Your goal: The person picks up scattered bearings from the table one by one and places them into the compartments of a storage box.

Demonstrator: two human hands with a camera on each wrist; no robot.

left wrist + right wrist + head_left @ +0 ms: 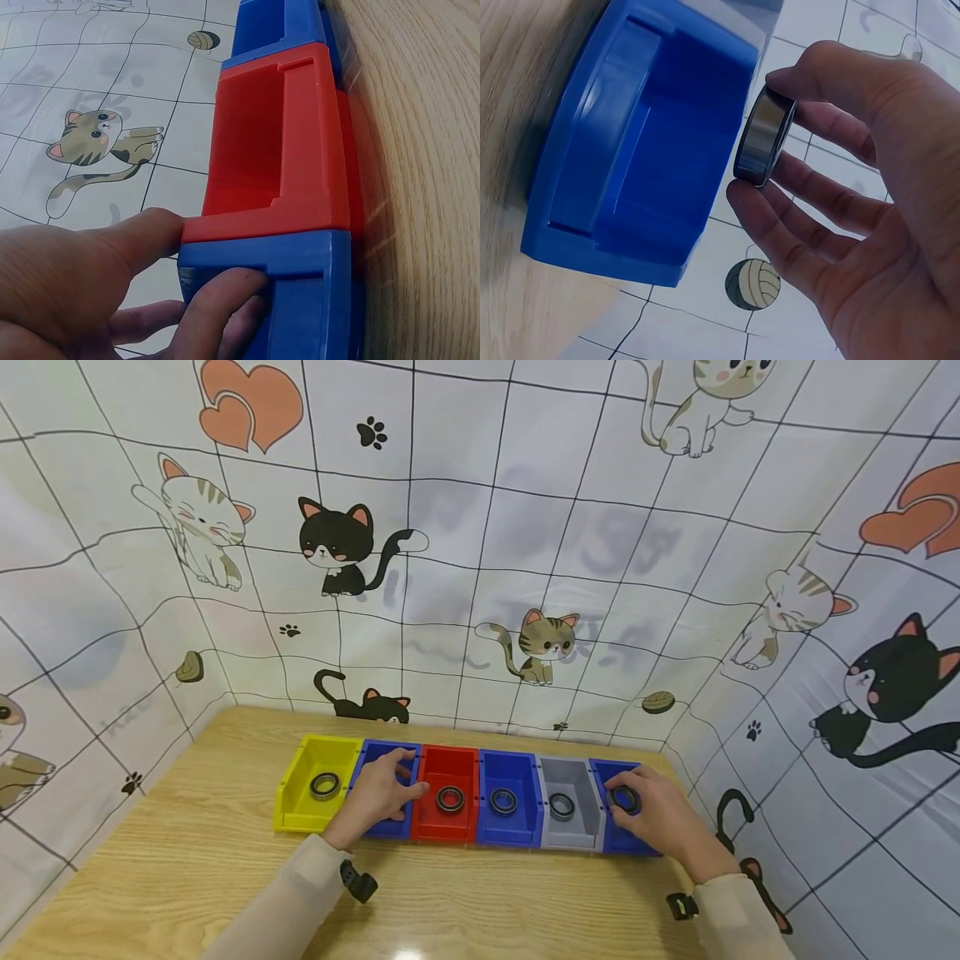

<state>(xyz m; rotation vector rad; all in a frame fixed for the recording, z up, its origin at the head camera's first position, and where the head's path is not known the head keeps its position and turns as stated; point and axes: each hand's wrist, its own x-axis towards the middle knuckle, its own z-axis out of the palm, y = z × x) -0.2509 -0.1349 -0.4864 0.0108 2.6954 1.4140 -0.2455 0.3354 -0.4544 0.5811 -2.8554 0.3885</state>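
A row of plastic bins stands on the wooden table. My right hand [660, 808] pinches a ball bearing [763, 136] by its rim, between thumb and fingertip, over the rightmost blue bin [671, 146]. My left hand [379, 792] is at the second bin from the left, a blue bin [304, 300], with fingers reaching over and into it. Its thumb lies by the edge of the red bin [311, 150]; no bearing shows between its fingers, and part of that bin's inside is hidden. Other bearings lie in the yellow bin [288, 806], the red bin, the middle blue bin [510, 772] and the grey bin [567, 770].
The bins stand side by side near the back of the table [450, 902]. A white sheet [465, 535] printed with cats and grid lines hangs behind and along both sides. Dark straps [358, 882] sit at both sleeve cuffs.
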